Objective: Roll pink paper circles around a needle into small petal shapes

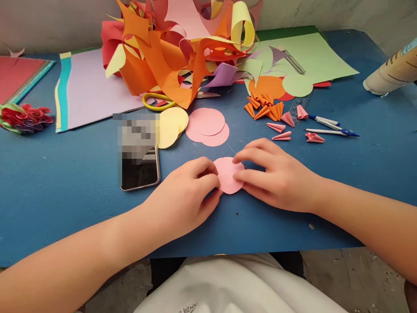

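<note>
The pink paper disc [230, 179] is a light pink, matte, approximately circular cutout. Its outline is rounded, with slight irregularity along the upper edge. The visible face is plain and broadly flat, with faint tonal variation near the middle; sheet count cannot be determined. Orientation: face up, approximately parallel to the blue tabletop [81, 174], near the front edge and centred from side to side. Full contact with the surface cannot be confirmed. The left margin is held by the left hand [189, 191]; the right portion is held by the right hand [280, 176], whose fingertips partly cover the face.
</note>
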`<act>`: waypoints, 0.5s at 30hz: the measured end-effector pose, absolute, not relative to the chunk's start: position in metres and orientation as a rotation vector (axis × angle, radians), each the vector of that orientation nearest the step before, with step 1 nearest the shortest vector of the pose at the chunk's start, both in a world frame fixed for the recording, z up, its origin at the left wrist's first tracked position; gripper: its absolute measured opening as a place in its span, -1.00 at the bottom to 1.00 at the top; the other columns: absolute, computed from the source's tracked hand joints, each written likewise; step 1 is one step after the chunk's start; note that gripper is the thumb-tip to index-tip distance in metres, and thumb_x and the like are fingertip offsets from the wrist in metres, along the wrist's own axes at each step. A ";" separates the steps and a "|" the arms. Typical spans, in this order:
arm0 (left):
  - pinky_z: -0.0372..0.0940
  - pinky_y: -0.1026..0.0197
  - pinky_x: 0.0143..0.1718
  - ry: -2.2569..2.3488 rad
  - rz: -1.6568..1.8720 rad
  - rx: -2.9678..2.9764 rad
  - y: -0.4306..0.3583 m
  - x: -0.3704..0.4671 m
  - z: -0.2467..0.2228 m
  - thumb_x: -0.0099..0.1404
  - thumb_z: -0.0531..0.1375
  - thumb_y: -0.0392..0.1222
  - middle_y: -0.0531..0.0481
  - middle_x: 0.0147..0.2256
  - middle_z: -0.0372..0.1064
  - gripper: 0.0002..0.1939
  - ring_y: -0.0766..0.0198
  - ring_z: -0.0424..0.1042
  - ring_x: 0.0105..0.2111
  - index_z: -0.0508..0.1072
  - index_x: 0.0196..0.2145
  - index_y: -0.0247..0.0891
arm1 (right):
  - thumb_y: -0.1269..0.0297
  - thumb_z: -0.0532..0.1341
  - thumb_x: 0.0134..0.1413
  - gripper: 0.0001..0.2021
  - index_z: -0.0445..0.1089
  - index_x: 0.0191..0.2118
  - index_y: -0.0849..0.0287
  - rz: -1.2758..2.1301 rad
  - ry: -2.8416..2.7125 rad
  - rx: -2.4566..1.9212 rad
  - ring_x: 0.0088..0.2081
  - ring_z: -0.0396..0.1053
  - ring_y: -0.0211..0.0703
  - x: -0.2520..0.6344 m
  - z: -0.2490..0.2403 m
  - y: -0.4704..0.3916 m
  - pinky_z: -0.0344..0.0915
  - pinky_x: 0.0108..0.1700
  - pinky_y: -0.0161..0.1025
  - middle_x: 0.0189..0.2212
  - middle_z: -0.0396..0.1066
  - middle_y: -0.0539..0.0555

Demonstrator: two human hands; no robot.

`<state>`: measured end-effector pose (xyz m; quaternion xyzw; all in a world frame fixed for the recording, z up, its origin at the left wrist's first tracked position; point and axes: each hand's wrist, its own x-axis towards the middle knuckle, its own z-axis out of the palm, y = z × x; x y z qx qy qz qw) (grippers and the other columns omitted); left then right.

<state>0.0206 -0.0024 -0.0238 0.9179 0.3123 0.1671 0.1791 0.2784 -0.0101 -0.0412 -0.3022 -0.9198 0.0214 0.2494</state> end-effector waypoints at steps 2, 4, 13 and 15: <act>0.47 0.18 -0.17 0.882 0.425 2.594 -0.002 0.019 -0.024 0.47 0.16 -0.31 -0.10 -0.18 0.49 -0.79 0.24 0.51 -0.25 0.61 -0.25 -0.30 | 0.47 0.24 0.35 -0.86 0.52 -0.27 0.21 0.108 -2.546 -0.705 -0.07 0.40 0.04 0.277 -0.042 -0.010 0.47 -0.07 0.00 -0.13 0.58 0.19; 0.45 0.18 -0.24 0.883 0.367 2.592 -0.001 0.018 -0.023 0.47 0.17 -0.29 -0.07 -0.23 0.47 -0.78 0.25 0.48 -0.31 0.61 -0.28 -0.29 | 0.47 0.23 0.38 -0.84 0.52 -0.27 0.24 0.164 -2.578 -0.646 -0.12 0.42 -0.01 0.275 -0.044 -0.009 0.47 -0.10 -0.05 -0.19 0.59 0.16; 0.38 0.15 -0.27 0.886 0.319 2.598 0.002 0.022 -0.023 0.52 0.13 -0.22 -0.07 -0.31 0.44 -0.71 0.21 0.43 -0.32 0.56 -0.34 -0.33 | 0.53 0.12 0.41 -0.78 0.53 -0.18 0.33 0.204 -2.548 -0.611 -0.25 0.43 -0.06 0.272 -0.045 -0.009 0.48 -0.19 -0.12 -0.30 0.58 0.20; 0.38 0.14 -0.27 0.904 0.316 2.608 0.003 0.024 -0.024 0.52 0.12 -0.21 -0.07 -0.31 0.44 -0.70 0.21 0.44 -0.33 0.55 -0.34 -0.33 | 0.52 0.13 0.41 -0.77 0.54 -0.21 0.31 0.182 -2.560 -0.640 -0.25 0.42 -0.04 0.272 -0.044 -0.010 0.49 -0.19 -0.10 -0.28 0.58 0.23</act>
